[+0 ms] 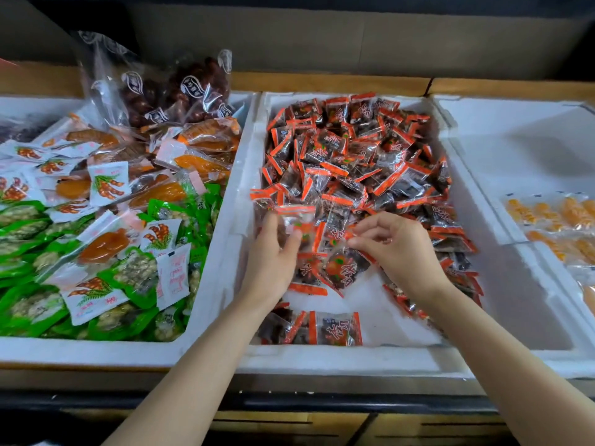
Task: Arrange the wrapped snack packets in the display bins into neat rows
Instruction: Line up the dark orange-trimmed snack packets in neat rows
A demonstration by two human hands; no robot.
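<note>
A white foam bin [248, 175] in the middle holds a loose heap of red-edged clear snack packets [354, 156] with dark filling. My left hand [273, 252] grips one such packet [296, 220] near the bin's left wall, lifted a little. My right hand [399, 249] pinches the corner of another packet [344, 265] that lies on a couple of others. A short row of the same packets [318, 328] lines the bin's front wall. White bin floor shows around them.
The left bin [206, 284] is full of green, white and orange snack packs, with clear bags of dark fruit [180, 91] at the back. At the right, a nearly bare bin [515, 149] and trays of orange pieces [553, 214]. A wooden ledge runs behind.
</note>
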